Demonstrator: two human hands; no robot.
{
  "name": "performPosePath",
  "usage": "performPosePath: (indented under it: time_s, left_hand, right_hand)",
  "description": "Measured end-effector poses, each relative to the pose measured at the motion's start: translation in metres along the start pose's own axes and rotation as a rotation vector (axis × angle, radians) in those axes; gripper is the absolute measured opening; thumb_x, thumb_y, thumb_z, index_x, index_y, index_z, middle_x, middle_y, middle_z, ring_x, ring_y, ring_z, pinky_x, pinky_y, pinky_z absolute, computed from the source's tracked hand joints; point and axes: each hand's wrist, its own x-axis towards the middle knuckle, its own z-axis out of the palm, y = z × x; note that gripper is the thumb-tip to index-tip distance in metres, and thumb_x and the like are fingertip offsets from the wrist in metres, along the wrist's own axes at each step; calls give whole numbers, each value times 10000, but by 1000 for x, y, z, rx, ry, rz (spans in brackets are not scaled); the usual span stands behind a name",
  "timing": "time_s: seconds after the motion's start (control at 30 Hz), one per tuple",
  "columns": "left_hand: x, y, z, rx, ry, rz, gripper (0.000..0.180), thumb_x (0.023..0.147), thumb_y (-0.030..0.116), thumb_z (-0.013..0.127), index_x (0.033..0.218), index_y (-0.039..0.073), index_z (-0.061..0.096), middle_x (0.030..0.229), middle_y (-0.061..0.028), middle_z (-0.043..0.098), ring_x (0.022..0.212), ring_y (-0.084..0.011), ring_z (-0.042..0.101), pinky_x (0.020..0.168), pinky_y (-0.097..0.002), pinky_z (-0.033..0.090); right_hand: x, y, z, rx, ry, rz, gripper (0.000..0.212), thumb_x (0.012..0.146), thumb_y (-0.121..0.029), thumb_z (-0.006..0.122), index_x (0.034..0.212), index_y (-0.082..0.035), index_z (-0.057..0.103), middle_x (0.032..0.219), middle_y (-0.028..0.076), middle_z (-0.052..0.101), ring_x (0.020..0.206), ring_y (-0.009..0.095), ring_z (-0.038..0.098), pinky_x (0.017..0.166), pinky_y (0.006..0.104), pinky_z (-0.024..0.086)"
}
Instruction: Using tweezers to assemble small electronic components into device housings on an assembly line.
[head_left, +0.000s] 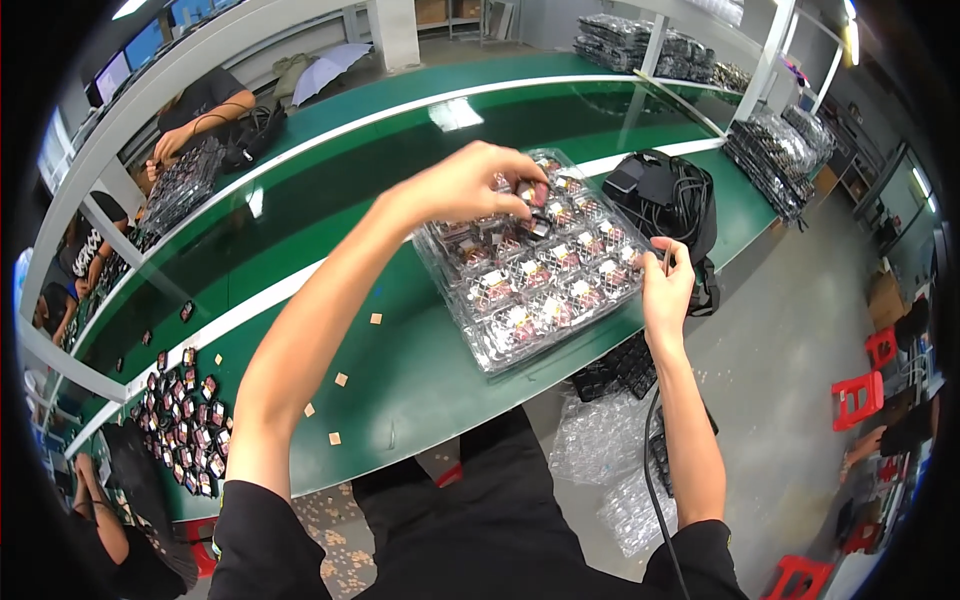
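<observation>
A clear plastic blister tray (487, 352) lies on the green bench in front of me. Its pockets hold rows of small dark parts with orange and white labels. My left hand (480, 187) reaches over the far side of the tray, fingers closed on a small black part (533, 193) with a reddish face. Fingertips partly cover that part. At the tray's right edge, my right hand (668, 290) pinches the rim between thumb and fingers. Behind the tray sits a heap of black adapters and coiled cables (672, 190).
Loose small black parts (185, 425) are piled at the bench's left end. Several tan square chips (341, 380) lie scattered on the bench. A conveyor belt (290, 205) runs beyond. Stacked trays (780, 150) stand far right. Plastic trays (610, 440) lie below the bench edge. Co-workers sit left.
</observation>
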Motion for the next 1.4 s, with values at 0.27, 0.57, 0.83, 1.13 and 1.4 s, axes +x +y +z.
performPosePath:
  time_s: [0.27,0.57,0.83,1.13,1.4]
  left_hand:
    - [1,-44,-6,232,-136,-47,591,904,-102,673,1464,82,718,1470,-162,729,1293,-334,706,1127,-442,560]
    - [-141,-26,-34,249,165,-158,429,1007,-16,632,1429,25,689,1404,-169,730,1322,-373,685,1145,-471,526]
    - [-397,-46,-99,665,234,-851,468,1064,219,696,1504,70,647,1520,-171,645,1445,-367,592,1217,-479,475]
    - [-537,-85,-133,658,386,-1166,428,1038,265,755,1397,35,711,1316,-185,709,1270,-375,692,1094,-470,549]
    - [-406,-6,-51,471,380,-465,403,1000,198,767,1387,97,724,1185,-137,704,1132,-334,685,1021,-458,549]
  right_hand:
    - [0,-7,0,78,-42,34,310,975,-68,742,1266,2,661,818,22,727,667,36,504,599,255,371]
    - [-13,-44,-49,-133,-117,41,647,1032,-283,847,1521,14,547,1009,115,822,820,82,643,730,242,482]
    - [-110,57,-190,-135,306,325,225,1106,-342,704,1225,-156,744,714,-137,365,576,-25,319,497,206,234]
    - [-258,117,-112,-21,-176,489,167,1089,-191,727,984,-81,660,672,-105,443,546,-13,337,480,235,204]
    - [-253,-53,-18,102,-855,360,153,1016,-126,783,1026,-11,684,763,-48,566,632,21,459,575,218,337]
